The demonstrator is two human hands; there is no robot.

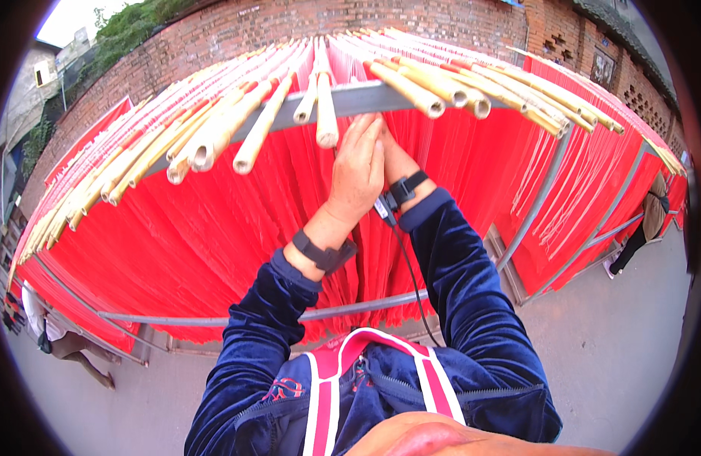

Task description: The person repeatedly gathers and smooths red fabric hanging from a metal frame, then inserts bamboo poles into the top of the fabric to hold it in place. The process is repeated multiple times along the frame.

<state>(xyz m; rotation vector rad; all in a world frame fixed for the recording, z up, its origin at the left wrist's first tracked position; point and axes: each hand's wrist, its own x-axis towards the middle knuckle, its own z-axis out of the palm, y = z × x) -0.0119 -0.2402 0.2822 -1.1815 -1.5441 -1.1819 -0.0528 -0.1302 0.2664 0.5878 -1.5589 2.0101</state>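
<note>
My left hand [359, 162] is raised just below the ends of the bamboo poles, its fingers straight and close together and its palm turned away. My right hand [386, 137] is beside and partly behind it, mostly hidden. The two hands seem to touch, and whatever lies between them is out of sight. Behind them hang long red sheets [259, 222] in dense folds, cloth or paper. Close to my left fingertips is the cut end of one bamboo pole [327, 134]. Several poles, some with red on them, rest across a grey metal rail [356, 94].
A lower metal bar [356, 308] crosses before my body. At the right, pale strings [550, 194] dangle beside a slanted metal post [536, 199]. One person [650, 211] stands far right, another [59, 333] far left. Beyond the rack rises a brick wall [442, 25].
</note>
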